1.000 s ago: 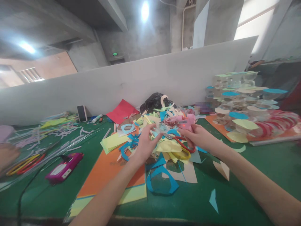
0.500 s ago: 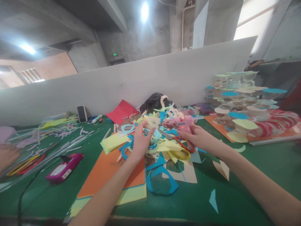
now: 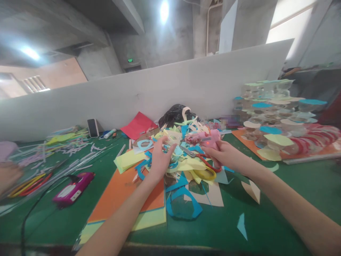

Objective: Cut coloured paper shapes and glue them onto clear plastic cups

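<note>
In my right hand (image 3: 225, 154) is a pink hot glue gun (image 3: 211, 139) with a small red light lit, its nozzle pointing left. My left hand (image 3: 161, 158) is curved in front of the nozzle, thumb and fingers bent around something pale and see-through that I cannot make out against the scraps. Under both hands lies a heap of cut paper scraps (image 3: 183, 208) in blue, yellow and cream. Scissors with red and yellow handles (image 3: 206, 173) rest on the heap, just below the glue gun.
An orange paper stack (image 3: 114, 193) lies left of the scraps. Farther left are a magenta power strip (image 3: 74, 189), more scissors (image 3: 32, 185) and another person's hand (image 3: 9, 177). Clear cups with paper discs (image 3: 271, 113) stand stacked at right. A black plastic bag (image 3: 176, 114) sits behind.
Almost nothing differs. The view has shifted very slightly; both hands and the glue gun hold nearly the same position.
</note>
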### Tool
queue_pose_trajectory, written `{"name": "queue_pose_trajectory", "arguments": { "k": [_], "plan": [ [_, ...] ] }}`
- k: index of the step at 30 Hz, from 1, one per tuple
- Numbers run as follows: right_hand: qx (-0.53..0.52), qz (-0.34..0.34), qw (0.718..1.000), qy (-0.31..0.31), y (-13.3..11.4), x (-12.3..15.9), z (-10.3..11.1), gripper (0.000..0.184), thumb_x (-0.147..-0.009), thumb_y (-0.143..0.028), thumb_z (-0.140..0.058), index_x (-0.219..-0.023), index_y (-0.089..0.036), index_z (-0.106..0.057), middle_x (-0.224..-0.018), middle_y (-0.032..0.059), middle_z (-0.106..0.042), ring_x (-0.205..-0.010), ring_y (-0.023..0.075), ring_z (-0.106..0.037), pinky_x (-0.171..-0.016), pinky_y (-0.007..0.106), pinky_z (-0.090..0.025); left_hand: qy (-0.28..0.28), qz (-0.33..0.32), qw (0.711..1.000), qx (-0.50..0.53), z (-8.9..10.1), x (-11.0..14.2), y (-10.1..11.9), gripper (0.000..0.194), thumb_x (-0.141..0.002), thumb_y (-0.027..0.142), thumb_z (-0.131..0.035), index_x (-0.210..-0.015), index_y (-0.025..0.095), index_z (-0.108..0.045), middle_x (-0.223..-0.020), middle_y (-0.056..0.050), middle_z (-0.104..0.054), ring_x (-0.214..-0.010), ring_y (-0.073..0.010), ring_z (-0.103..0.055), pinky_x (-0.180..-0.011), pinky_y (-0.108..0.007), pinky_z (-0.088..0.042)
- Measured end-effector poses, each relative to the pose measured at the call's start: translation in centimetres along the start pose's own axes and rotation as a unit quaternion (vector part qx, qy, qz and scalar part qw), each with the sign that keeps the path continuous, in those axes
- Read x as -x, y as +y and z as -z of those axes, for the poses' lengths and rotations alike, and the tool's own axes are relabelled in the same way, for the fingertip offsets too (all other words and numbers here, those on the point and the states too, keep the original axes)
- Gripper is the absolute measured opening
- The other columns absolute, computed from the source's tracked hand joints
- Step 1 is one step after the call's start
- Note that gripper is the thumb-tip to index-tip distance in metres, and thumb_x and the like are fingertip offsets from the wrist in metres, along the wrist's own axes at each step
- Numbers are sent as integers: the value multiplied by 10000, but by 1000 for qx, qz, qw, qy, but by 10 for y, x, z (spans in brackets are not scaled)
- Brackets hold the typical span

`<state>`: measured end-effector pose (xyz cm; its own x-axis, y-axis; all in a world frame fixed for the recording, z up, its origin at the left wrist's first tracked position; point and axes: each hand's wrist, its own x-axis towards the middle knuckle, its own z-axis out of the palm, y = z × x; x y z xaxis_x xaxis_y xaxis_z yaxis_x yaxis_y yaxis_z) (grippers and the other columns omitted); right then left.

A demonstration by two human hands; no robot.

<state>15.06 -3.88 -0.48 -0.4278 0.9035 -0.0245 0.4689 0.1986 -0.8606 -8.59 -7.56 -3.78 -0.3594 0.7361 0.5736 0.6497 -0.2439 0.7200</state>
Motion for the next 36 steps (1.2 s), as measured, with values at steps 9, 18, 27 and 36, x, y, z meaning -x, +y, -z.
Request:
{"name": "queue_pose_trajectory", "arguments": {
  "k": [9,18,27,36],
  "plan": [
    [17,7,1000,1,0,1,-1,376,-869,-551,-541,-707,-237,-414,-444,-27,-539,-494,146,-551,-510,257,-430,3,20,1000,3,2,0,5,349,-848,409,-616,-1129,213,-557,-1088,-68,-618,-967,-199,-587,-815,-321,-460],
    [308,71,933,173,15,-6,17,302,-952,-479,-432,-1009,-210,-557,-836,93,-679,-721,243,-649,-568,286,-379,12,8,1000,2,4,-1,4,397,-862,463,-597,-1169,220,-535,-1102,-72,-617,-954,-192,-582,-813,-316,-463],
    [527,-29,837,144,47,-14,28,266,-973,-302,-418,-1087,-89,-529,-939,199,-671,-885,333,-667,-625,344,-420,15,-14,1000,-11,4,0,3,374,-857,446,-610,-1144,217,-538,-1092,-82,-625,-947,-203,-595,-775,-318,-459],
    [551,56,808,202,35,-4,14,299,-922,-155,-399,-1078,-37,-625,-1100,280,-581,-1074,420,-522,-802,483,-441,10,-22,1000,-6,4,1,3,365,-860,428,-612,-1146,216,-536,-1122,-81,-618,-989,-204,-584,-820,-326,-458]
  ]
}}
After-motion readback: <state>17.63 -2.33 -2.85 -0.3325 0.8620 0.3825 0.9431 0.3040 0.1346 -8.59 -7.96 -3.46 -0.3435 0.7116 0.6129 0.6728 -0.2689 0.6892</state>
